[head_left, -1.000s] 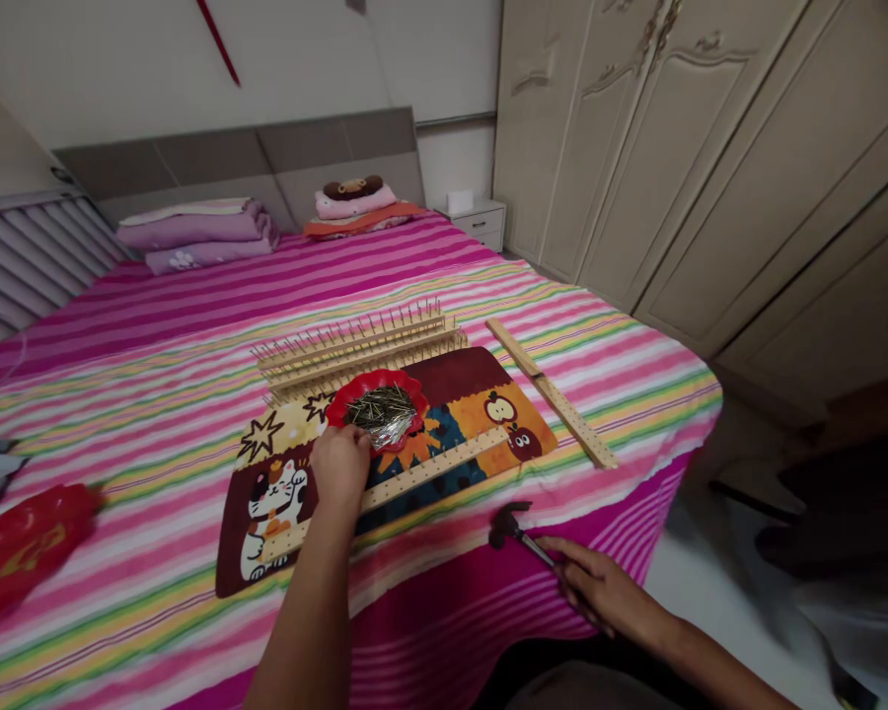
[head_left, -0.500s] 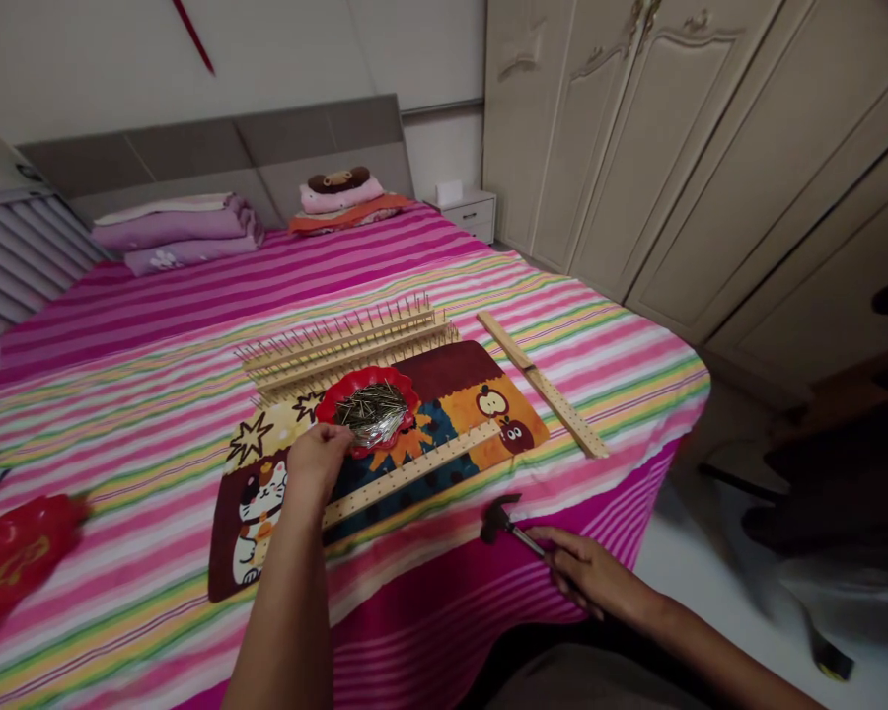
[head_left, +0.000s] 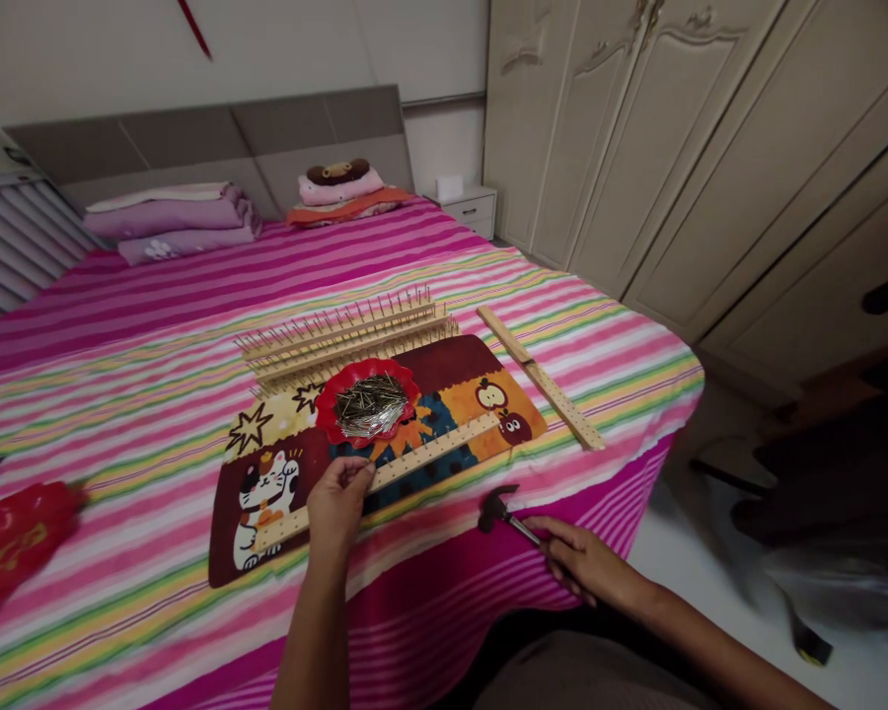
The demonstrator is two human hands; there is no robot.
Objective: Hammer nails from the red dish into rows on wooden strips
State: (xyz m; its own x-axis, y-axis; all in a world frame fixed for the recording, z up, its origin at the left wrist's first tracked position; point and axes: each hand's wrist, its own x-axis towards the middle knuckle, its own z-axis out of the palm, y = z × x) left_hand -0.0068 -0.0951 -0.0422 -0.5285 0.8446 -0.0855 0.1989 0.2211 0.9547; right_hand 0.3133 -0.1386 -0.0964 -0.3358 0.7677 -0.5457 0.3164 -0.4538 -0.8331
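My left hand (head_left: 340, 498) is closed in a pinch at the near wooden strip (head_left: 433, 454), on a nail mostly hidden by the fingertips. The strip lies slantwise across a patterned mat (head_left: 444, 370) and has a row of holes or nails along it. Just beyond the hand, a red scalloped bowl (head_left: 327, 419) holds many loose nails (head_left: 370, 406). My right hand (head_left: 581, 562) is wrapped round the handle of a claw hammer (head_left: 495, 506), whose dark head hovers or rests by the bed's near edge; I cannot tell which.
Behind the bowl lie wooden strips (head_left: 347, 345) bristling with upright nails. Another strip (head_left: 540, 380) with holes lies right of the mat. A red bag-like object (head_left: 19, 542) is at the left. Folded bedding (head_left: 185, 222) sits by the headboard; wardrobes (head_left: 636, 138) stand right.
My left hand has moved from the bowl's near edge toward me and right, onto the wooden strip. My right hand still holds the hammer in nearly the same place.
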